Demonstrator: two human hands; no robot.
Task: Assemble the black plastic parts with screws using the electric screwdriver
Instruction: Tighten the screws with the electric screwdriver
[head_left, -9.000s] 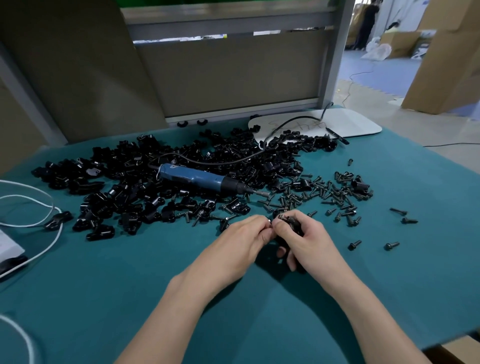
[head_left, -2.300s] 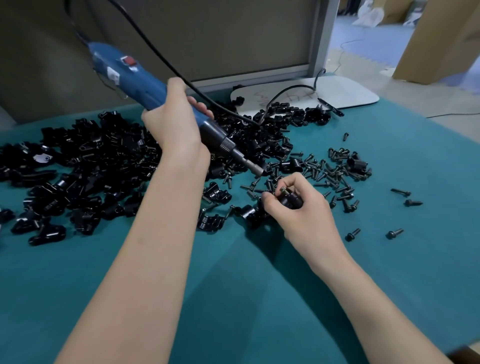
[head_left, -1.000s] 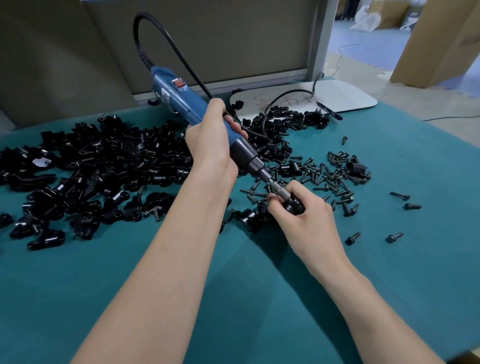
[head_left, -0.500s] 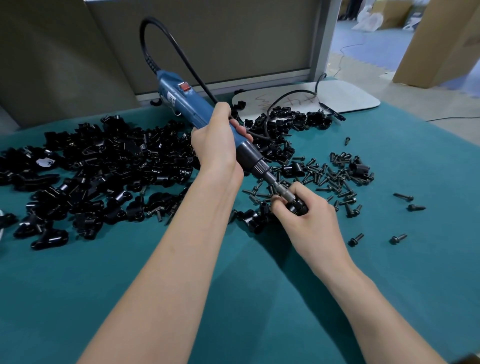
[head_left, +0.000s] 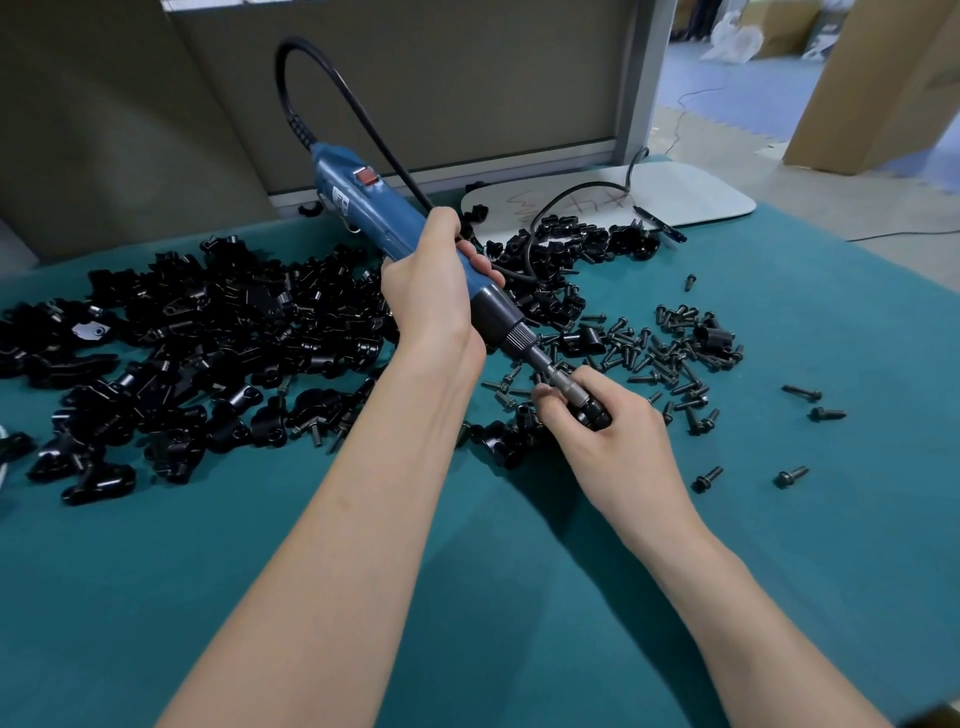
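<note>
My left hand (head_left: 431, 296) grips the blue electric screwdriver (head_left: 374, 208) round its lower body, tilted down to the right. Its metal bit (head_left: 558, 376) runs into a small black plastic part (head_left: 595, 414) that my right hand (head_left: 608, 431) holds just above the green table (head_left: 467, 597), thumb and fingers curled round it. The screw under the bit is hidden by my fingers. A large heap of black plastic parts (head_left: 208, 338) lies to the left. Loose black screws (head_left: 670, 353) are scattered to the right.
The screwdriver's black cable (head_left: 332, 78) loops up and back over the table. A white board (head_left: 649, 195) lies at the far edge, with a grey partition (head_left: 415, 78) behind. Cardboard boxes (head_left: 883, 88) stand on the floor at right. Single screws (head_left: 792, 475) lie further right.
Nine seconds ago the screwdriver lay on the heap and both hands held the part. My left hand has since lifted it and set the bit onto the part; in the last second it barely moved.
</note>
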